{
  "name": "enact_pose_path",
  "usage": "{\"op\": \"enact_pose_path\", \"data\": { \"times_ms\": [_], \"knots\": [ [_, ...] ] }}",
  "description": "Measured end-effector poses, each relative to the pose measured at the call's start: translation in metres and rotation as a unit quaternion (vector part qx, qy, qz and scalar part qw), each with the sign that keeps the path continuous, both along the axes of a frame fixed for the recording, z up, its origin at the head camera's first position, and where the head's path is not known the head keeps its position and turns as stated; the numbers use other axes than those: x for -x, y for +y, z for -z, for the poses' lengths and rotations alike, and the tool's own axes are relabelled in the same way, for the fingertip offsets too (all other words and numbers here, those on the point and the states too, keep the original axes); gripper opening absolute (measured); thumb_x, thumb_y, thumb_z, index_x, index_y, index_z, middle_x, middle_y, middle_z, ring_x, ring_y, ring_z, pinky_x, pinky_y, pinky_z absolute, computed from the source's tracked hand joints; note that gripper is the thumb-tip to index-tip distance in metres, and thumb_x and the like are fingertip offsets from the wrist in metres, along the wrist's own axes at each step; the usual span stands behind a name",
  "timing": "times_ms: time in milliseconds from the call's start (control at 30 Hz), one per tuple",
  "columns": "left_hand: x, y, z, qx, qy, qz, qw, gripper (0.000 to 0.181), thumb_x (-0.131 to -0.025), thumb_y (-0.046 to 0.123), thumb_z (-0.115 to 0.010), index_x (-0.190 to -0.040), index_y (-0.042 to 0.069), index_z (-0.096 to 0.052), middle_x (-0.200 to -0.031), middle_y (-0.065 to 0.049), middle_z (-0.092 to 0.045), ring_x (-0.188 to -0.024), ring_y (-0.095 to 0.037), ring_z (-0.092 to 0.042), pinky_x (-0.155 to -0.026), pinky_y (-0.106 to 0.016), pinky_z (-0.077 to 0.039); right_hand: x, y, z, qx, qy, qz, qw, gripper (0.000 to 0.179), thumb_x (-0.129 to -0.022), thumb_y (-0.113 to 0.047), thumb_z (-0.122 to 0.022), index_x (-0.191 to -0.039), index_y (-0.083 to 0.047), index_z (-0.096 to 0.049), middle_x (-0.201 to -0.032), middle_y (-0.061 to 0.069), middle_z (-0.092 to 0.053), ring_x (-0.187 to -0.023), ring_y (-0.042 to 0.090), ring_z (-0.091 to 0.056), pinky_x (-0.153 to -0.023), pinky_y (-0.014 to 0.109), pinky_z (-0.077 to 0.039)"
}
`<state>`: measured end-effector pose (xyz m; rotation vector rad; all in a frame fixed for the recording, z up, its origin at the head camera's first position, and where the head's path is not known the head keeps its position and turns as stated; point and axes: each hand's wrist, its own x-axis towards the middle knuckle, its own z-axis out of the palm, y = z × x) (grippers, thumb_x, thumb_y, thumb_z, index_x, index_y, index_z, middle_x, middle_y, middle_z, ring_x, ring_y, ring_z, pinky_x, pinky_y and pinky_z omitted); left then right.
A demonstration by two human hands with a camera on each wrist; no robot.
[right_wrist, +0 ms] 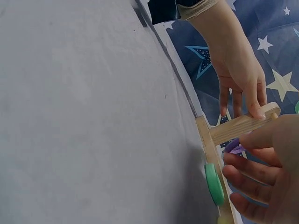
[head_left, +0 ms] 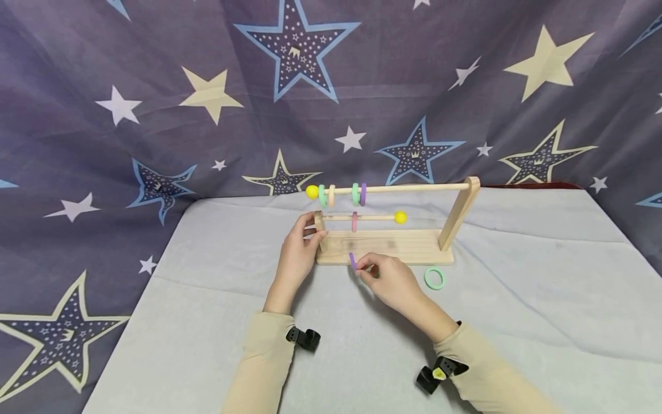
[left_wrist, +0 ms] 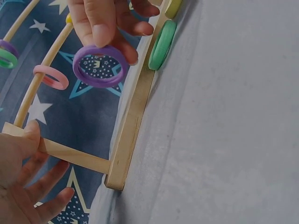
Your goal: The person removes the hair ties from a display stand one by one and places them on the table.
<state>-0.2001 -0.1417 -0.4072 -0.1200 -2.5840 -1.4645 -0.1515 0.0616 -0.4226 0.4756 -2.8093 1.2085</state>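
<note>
A thin purple ring [head_left: 353, 260] is pinched between the thumb and forefinger of a person's right hand [head_left: 393, 282], the grip clenched on its edge, near the front of a pale wooden stand [head_left: 385, 247]. The ring is held clear of both rods. The stand's shorter upright post [left_wrist: 77, 156] is grasped by the left hand [head_left: 297, 259], its grip set with the thumb on one side and fingers on the other.

On the lower round wooden rod [head_left: 376, 218], tipped with a yellow ball [head_left: 400, 217], a pink ring [head_left: 354, 222] is threaded. By the longer upper rod [head_left: 414, 188], fixed to the taller slanting post [head_left: 459, 214], four rings are carried: a mint-green ring [head_left: 323, 196], a peach ring [head_left: 331, 196], a second mint-green ring [head_left: 355, 194] and a second purple ring [head_left: 364, 195]. A loose green ring [head_left: 434, 287] is seen lying flat on the cloth-covered counter [head_left: 538, 322], right of the right hand. Behind, a dark star-printed cloth [head_left: 362, 112] is hung.
</note>
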Motion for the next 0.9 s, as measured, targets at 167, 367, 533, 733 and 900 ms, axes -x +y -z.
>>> {"op": "enact_pose_path", "data": {
  "times_ms": [167,367,533,733,900],
  "knots": [
    [0.0004,0.0007,-0.0003,-0.001,0.003,-0.002,1.0000,0.048,-0.095,0.019,-0.067,-0.139,0.006,-0.051,-0.133,-0.014,-0.059,-0.114,-0.028,-0.062,-0.093,-0.039,-0.053,0.0005,-0.0030,-0.0001,-0.031,0.000,-0.006,0.9995,0.008,-0.087,-0.013,-0.076,-0.092,-0.018,-0.073,-0.081,-0.006,-0.069,-0.071,0.009,-0.061,-0.065,0.032,-0.052],
    [0.0002,0.0003,0.0009,-0.002,0.004,-0.001,1.0000,0.047,-0.096,0.019,-0.066,-0.138,0.006,-0.052,-0.132,-0.014,-0.060,-0.113,-0.028,-0.062,-0.093,-0.039,-0.053,-0.0005,-0.0046,0.0001,-0.054,-0.007,-0.007,0.9985,0.009,-0.087,-0.012,-0.076,-0.092,-0.019,-0.073,-0.076,-0.009,-0.064,-0.067,0.007,-0.056,-0.060,0.030,-0.048],
    [0.0007,0.0004,0.0020,-0.001,0.007,0.000,1.0000,0.047,-0.096,0.018,-0.066,-0.138,0.006,-0.052,-0.132,-0.014,-0.060,-0.114,-0.028,-0.062,-0.093,-0.040,-0.053,0.0003,-0.0056,0.0014,-0.067,0.000,-0.006,0.9977,0.009,-0.086,-0.012,-0.076,-0.090,-0.019,-0.073,-0.075,-0.010,-0.062,-0.066,0.007,-0.054,-0.059,0.029,-0.047],
    [0.0009,0.0006,0.0031,0.003,0.008,-0.003,1.0000,0.047,-0.095,0.018,-0.067,-0.138,0.006,-0.052,-0.131,-0.014,-0.060,-0.113,-0.028,-0.062,-0.094,-0.040,-0.052,0.0025,-0.0078,0.0024,-0.084,0.018,-0.015,0.9962,0.007,-0.086,-0.012,-0.076,-0.088,-0.018,-0.074,-0.080,-0.009,-0.065,-0.068,0.007,-0.056,-0.059,0.030,-0.048],
    [0.0010,0.0008,0.0028,0.000,0.010,-0.003,0.9999,0.046,-0.095,0.017,-0.067,-0.138,0.006,-0.053,-0.131,-0.014,-0.060,-0.113,-0.028,-0.063,-0.094,-0.040,-0.052,0.0030,-0.0091,0.0037,-0.089,0.021,-0.023,0.9955,0.007,-0.086,-0.012,-0.076,-0.086,-0.017,-0.073,-0.083,-0.007,-0.065,-0.070,0.008,-0.057,-0.061,0.030,-0.049]
  ]
}}
